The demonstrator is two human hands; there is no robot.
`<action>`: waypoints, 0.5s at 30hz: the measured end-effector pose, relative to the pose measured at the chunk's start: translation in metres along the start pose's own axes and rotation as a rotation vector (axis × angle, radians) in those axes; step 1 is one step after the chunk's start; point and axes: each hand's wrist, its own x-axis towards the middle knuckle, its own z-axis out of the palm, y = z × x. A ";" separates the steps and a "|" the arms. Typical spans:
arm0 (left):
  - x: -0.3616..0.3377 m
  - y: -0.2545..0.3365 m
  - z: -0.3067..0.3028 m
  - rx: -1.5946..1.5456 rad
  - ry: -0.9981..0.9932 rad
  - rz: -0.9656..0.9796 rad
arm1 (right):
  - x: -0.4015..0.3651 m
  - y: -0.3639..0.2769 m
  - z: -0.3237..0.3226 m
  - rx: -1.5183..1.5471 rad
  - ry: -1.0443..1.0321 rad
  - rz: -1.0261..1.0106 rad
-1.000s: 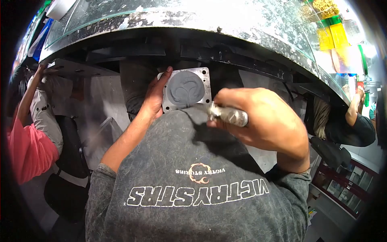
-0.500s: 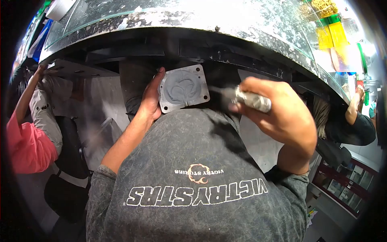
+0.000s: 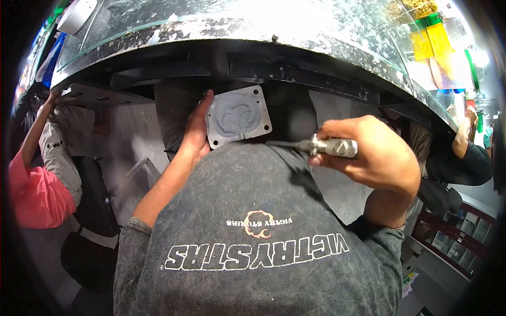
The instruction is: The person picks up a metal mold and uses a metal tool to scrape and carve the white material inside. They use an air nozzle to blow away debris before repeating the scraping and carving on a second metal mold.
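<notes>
My left hand (image 3: pixel 197 128) grips a square metal mold plate (image 3: pixel 238 117) by its left edge. Corner holes and a round grey recess with curved, ribbon-like shapes show on the plate's face. Over on the right, my right hand (image 3: pixel 379 152) is closed around a metal hand tool (image 3: pixel 337 148) with a thick, shiny handle and a thin shaft. That shaft points left, and its tip lies beside the plate's lower right corner in this view, just above my shirt (image 3: pixel 247 184).
The paint-spotted workbench (image 3: pixel 211 31) curves across in front, its edge beyond the plate. Yellow containers (image 3: pixel 429 39) stand at its right end, a white container (image 3: pixel 78 16) at its left. A person in a pink shirt (image 3: pixel 45 197) sits left; another person's dark sleeve (image 3: pixel 461 168) shows right.
My right hand has moved down and slightly right, and the tool's blurred shaft now shows clearly, lower than before. The plate has shifted slightly left in view, still in my left hand.
</notes>
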 end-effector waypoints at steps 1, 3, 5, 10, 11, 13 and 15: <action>0.000 0.000 0.001 -0.032 0.022 -0.023 | 0.000 0.003 0.002 -0.049 0.066 -0.015; -0.001 0.001 0.004 -0.051 0.021 -0.036 | -0.002 -0.002 -0.006 -0.007 -0.004 0.017; 0.001 0.001 0.004 -0.075 0.025 -0.042 | 0.000 -0.003 -0.007 0.031 -0.079 0.043; 0.002 0.000 -0.001 -0.009 0.002 0.025 | 0.004 -0.007 0.011 0.019 0.099 -0.098; 0.001 0.000 0.000 -0.008 0.004 0.025 | 0.007 -0.010 0.020 -0.017 0.178 -0.159; -0.003 0.003 0.004 -0.034 -0.026 0.002 | 0.010 -0.016 0.024 0.040 0.243 -0.235; -0.001 -0.002 0.001 -0.041 -0.024 0.040 | 0.008 -0.022 0.019 0.036 0.192 -0.172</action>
